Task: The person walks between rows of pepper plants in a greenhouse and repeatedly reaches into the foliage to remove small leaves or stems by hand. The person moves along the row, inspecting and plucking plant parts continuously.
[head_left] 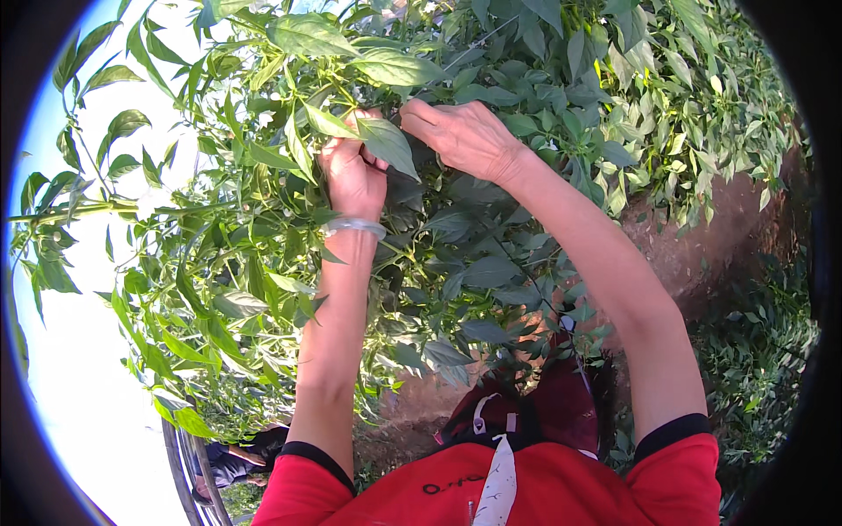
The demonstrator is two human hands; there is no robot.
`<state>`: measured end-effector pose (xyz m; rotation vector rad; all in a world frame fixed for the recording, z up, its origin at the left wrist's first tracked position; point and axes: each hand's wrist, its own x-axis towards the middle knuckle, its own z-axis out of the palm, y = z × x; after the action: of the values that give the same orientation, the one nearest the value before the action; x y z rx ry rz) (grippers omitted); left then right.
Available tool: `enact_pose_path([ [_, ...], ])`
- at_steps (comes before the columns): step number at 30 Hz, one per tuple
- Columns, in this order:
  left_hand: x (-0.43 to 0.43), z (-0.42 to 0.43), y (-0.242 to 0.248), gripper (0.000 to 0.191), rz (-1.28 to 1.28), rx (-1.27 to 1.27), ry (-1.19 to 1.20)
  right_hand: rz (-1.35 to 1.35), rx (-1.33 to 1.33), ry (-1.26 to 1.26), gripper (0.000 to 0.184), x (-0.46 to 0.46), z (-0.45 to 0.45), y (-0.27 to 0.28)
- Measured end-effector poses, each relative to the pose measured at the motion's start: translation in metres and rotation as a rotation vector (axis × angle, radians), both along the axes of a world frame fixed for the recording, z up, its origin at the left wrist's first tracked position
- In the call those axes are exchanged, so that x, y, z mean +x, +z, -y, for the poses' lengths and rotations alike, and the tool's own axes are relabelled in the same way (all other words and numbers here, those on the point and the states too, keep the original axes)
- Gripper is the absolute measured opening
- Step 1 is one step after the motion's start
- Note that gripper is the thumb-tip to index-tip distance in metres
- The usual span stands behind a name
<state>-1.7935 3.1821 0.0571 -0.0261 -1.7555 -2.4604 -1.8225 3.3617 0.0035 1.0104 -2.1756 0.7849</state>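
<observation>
Both of my hands reach into a leafy pepper plant [256, 302] with small white flowers. My left hand [355, 161], with a pale translucent bangle [355, 227] at the wrist, is partly behind green leaves, its fingers curled; whether it holds a stem cannot be told. Just to the right, my right hand [454, 135] has its thumb and forefinger pinched together beside the foliage. A thin string [480, 43] runs from near these fingertips up to the right; the pinched spot itself is too small to make out.
More pepper plants [710, 112] stand at the right, with brown soil [697, 243] below them. Bent poles [191, 467] rise at the lower left, beside another person in dark clothing [230, 460]. A long leafy branch [105, 209] sticks out to the left. A white strip [500, 480] hangs over my red shirt.
</observation>
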Motion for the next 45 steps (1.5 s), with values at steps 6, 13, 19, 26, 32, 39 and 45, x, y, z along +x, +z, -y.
enact_pose_path([
  [6,-0.001,-0.003,-0.001,0.012,0.025,0.039,0.077,-0.058,-0.002,-0.044,0.032,-0.011,-0.003,-0.010],
  [13,0.028,-0.026,-0.007,0.021,-0.155,-0.234,-0.151,0.509,-0.660,0.049,0.029,0.020,-0.004,0.005],
  [19,0.082,-0.082,-0.011,0.014,-0.311,-0.808,-0.111,1.334,-1.026,0.506,0.027,0.057,-0.010,0.019],
  [26,0.149,-0.082,0.001,0.013,-0.330,-1.067,-0.472,1.399,-1.409,0.667,0.020,0.123,-0.091,-0.005],
  [32,0.238,-0.051,0.030,0.016,-0.570,-1.245,-0.742,1.234,-1.299,0.035,0.025,0.290,-0.054,0.030],
  [39,0.326,0.024,0.051,0.023,-0.664,-1.336,-0.708,0.961,-1.089,-0.129,0.028,0.400,0.032,0.048],
  [45,0.362,0.080,0.074,0.018,-0.660,-1.350,-0.525,0.874,-0.901,-0.216,0.014,0.440,0.105,0.029],
])
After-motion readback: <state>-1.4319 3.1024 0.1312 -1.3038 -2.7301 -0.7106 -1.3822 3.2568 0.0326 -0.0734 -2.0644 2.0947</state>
